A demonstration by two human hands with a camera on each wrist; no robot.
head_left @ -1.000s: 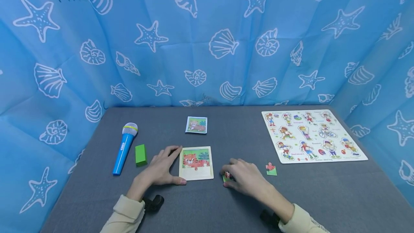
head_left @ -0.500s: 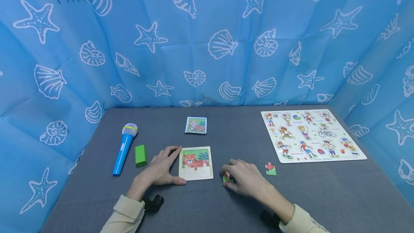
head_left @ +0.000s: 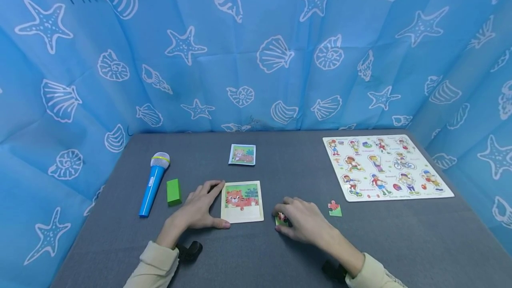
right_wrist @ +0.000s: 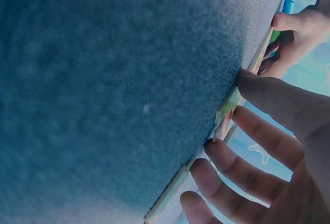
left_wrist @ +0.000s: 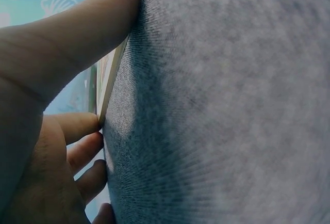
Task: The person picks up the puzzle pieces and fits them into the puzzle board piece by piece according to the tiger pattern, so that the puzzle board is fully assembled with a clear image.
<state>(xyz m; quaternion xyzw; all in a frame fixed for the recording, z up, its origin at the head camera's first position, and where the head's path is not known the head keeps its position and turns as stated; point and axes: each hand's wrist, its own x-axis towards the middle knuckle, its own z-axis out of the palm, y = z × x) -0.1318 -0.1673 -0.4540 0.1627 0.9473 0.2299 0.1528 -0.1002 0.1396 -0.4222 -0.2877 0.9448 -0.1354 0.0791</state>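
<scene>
A square wooden jigsaw tray [head_left: 243,216] lies in the middle of the table, with a red tiger picture filling its upper part and pale wood showing below. My left hand [head_left: 198,208] rests at its left side, the index fingertip at the far corner and the thumb at the near one. To the right of the tray, my right hand [head_left: 302,219] holds a green and red jigsaw piece [head_left: 281,220] between thumb and fingers, low over the cloth; the fingers hide part of it. Another jigsaw piece [head_left: 335,209], red and green, lies right of that hand.
Behind the tray lies a small square tiger picture [head_left: 242,154]. A blue toy microphone [head_left: 154,186] and a green block [head_left: 174,192] lie to the left. A white peg puzzle board [head_left: 386,168] with figures lies at the back right. A blue shell-patterned curtain [head_left: 256,52] hangs behind the table.
</scene>
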